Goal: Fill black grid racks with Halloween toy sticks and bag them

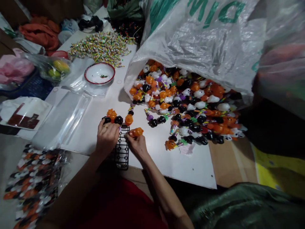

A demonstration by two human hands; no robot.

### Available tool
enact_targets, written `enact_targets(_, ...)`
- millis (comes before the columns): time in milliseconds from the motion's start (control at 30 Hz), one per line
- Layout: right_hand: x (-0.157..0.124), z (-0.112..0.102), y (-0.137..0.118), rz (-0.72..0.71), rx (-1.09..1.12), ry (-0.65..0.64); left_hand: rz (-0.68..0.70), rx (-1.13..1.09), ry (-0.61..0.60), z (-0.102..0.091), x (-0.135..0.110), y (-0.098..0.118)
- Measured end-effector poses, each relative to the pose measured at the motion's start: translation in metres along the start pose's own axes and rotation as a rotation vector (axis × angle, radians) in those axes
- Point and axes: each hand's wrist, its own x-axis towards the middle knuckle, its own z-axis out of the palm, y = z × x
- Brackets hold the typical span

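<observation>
A black plastic grid rack (122,152) lies at the table's near edge, between my hands. My left hand (107,137) is closed at the rack's left side, its fingers bent and their tips partly hidden; what they grip I cannot make out. Just beyond those fingers are a black round topper (118,120) and an orange figure topper (111,113). On the other side, my right hand (138,144) pinches an orange-topped stick toy (136,132), its lower end by the rack. Another orange-topped stick toy (129,119) lies past the rack's far end.
A big white sack (202,41) spills orange, black and white Halloween-figure stick toys (164,95) onto the white table. Small colourful sticks (100,46) are heaped at the back. A red-rimmed bowl (88,74), clear plastic bags (63,119) and filled packs (33,181) are on the left.
</observation>
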Motion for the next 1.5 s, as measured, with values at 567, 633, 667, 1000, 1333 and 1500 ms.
enact_targets(567,0.018,0.039,-0.030,-0.131,-0.833,-0.282,0.002,-0.097,-0.118,-0.012,0.007,-0.017)
enact_targets(633,0.020,0.022,-0.033,-0.179,-0.815,-0.330,0.004,-0.043,-0.104,-0.008,0.008,-0.016)
enact_targets(667,0.022,0.008,-0.035,-0.211,-0.791,-0.367,-0.006,-0.021,-0.093,-0.005,0.009,-0.015)
enact_targets(1000,0.128,-0.127,-0.072,-0.260,-1.273,0.012,-0.058,-0.113,-0.058,-0.001,0.013,-0.007)
enact_targets(1333,0.005,-0.031,-0.027,-0.301,-0.219,0.092,-0.056,-0.128,-0.040,-0.003,0.008,-0.005)
enact_targets(1500,0.022,-0.006,-0.025,-0.307,-0.416,-0.006,-0.046,-0.079,-0.013,-0.014,0.010,-0.002)
